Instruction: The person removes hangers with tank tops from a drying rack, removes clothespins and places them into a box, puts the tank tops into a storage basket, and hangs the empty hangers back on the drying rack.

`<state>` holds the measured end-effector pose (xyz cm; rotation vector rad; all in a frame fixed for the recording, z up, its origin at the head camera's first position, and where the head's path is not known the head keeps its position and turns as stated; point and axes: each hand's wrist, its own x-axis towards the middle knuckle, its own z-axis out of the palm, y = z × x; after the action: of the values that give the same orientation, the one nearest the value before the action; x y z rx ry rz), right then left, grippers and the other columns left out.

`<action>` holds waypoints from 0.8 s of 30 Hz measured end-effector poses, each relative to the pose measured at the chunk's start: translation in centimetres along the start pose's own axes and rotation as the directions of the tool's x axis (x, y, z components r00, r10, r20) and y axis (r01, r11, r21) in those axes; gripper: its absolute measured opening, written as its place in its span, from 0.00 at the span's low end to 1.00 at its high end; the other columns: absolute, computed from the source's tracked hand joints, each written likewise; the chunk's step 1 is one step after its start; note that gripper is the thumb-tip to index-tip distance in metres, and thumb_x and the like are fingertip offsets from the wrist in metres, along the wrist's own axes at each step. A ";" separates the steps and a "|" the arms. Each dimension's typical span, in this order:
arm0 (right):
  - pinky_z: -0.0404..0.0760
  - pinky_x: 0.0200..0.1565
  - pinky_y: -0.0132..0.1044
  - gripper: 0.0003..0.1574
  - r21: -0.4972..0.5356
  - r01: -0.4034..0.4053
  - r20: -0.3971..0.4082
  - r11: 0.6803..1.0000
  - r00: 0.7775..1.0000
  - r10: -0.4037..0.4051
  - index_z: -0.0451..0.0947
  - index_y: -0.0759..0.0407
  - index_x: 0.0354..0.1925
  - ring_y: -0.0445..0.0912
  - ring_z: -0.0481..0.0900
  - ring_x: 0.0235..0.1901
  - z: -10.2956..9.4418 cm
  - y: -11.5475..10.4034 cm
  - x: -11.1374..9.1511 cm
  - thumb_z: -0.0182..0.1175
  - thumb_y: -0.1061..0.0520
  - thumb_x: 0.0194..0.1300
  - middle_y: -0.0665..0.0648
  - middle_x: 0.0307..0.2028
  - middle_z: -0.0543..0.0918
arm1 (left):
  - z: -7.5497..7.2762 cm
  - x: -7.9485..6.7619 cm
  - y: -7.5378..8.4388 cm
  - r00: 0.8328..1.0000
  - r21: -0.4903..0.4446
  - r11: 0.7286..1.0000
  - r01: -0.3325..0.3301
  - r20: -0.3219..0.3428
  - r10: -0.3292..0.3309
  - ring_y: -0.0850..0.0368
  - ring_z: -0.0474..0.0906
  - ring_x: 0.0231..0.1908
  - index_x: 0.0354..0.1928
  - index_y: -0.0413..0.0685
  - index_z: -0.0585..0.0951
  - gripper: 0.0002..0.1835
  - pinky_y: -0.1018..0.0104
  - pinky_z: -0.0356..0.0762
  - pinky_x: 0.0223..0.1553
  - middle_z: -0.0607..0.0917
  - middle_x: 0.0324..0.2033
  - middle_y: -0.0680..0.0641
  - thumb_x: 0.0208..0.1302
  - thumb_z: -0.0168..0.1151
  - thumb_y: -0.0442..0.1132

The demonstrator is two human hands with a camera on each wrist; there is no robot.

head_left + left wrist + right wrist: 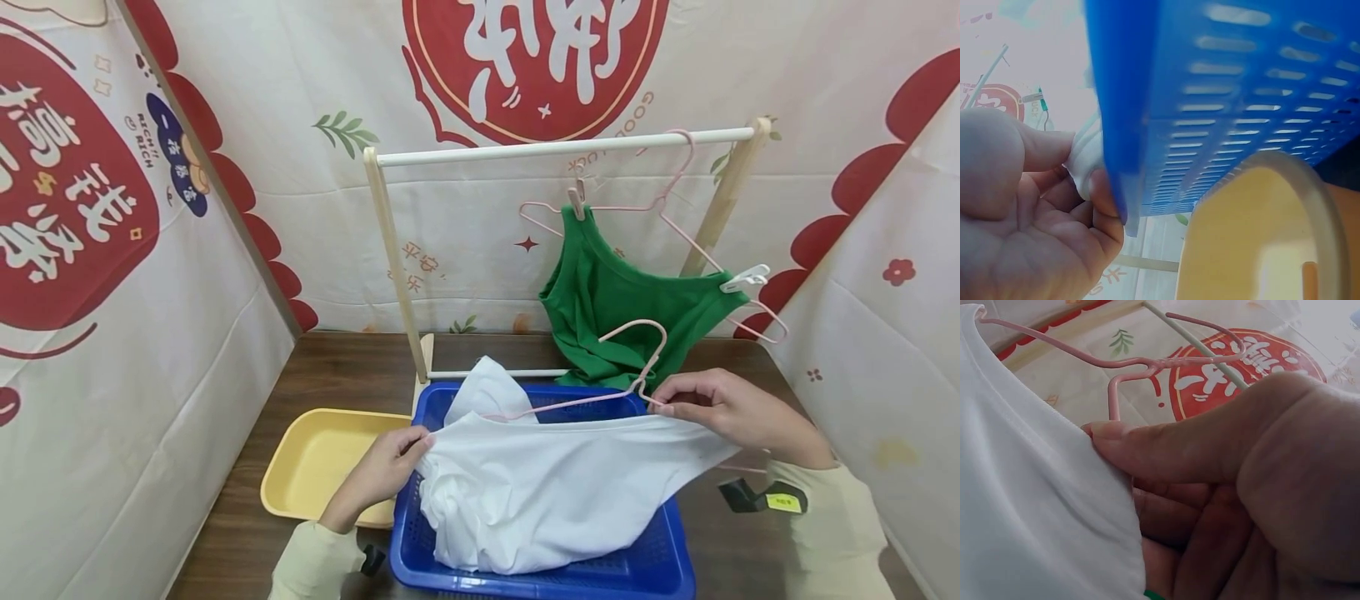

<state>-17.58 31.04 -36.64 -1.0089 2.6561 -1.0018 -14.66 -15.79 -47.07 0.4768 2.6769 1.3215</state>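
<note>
A white sleeveless top [555,492] is stretched between both hands above a blue basket [405,542]. At its left edge, my left hand [386,467] pinches the cloth between thumb and fingers, close to the basket's rim in the left wrist view. My right hand [720,412] pinches the right end of the top's upper edge, with the thumb across the cloth beside a pink hanger [1113,365]. The hanger's hook stands up behind the top, and part of its frame is hidden by the cloth. Some white fabric [491,387] rises behind, over the basket's far side.
Behind the basket stands a wooden rack with a white rail [555,150]. A green top [630,292] hangs there from a pink hanger, held by a pale pink clip [576,202] and a white clip [744,280]. Left of the basket is a yellow tray [315,467] on the brown table [247,508].
</note>
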 end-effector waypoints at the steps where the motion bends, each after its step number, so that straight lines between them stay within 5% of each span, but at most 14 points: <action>1: 0.81 0.41 0.29 0.11 0.001 0.007 -0.003 1.000 1.000 -0.007 0.83 0.51 0.46 0.38 0.81 0.37 0.0 0.1 -0.1 0.61 0.63 0.68 0.44 0.40 0.87 | 0.0 0.0 0.0 1.000 -0.001 1.000 -0.006 0.000 0.006 0.61 0.72 0.26 0.33 0.52 0.81 0.12 0.71 0.68 0.28 0.75 0.22 0.55 0.75 0.53 0.43; 13: 0.79 0.38 0.32 0.11 -0.009 -0.151 -0.079 0.988 0.985 0.150 0.82 0.44 0.44 0.39 0.79 0.38 -0.5 0.3 -1.3 0.58 0.60 0.71 0.43 0.38 0.85 | 0.2 0.5 0.0 1.000 -0.003 1.000 -0.022 0.009 0.022 0.62 0.71 0.26 0.32 0.52 0.80 0.12 0.71 0.68 0.28 0.72 0.21 0.56 0.76 0.53 0.42; 24: 0.78 0.33 0.33 0.07 0.180 -0.065 -0.138 0.982 0.986 0.090 0.81 0.58 0.43 0.43 0.79 0.33 0.2 0.5 -0.7 0.57 0.65 0.70 0.52 0.35 0.84 | 0.1 0.1 0.0 1.000 -0.006 1.000 -0.002 -0.010 0.001 0.63 0.70 0.26 0.30 0.54 0.80 0.11 0.71 0.67 0.28 0.72 0.21 0.55 0.74 0.55 0.42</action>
<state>-17.23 31.69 -37.17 -0.8188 2.6382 -1.3114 -14.72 -15.70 -47.16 0.4728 2.6802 1.3356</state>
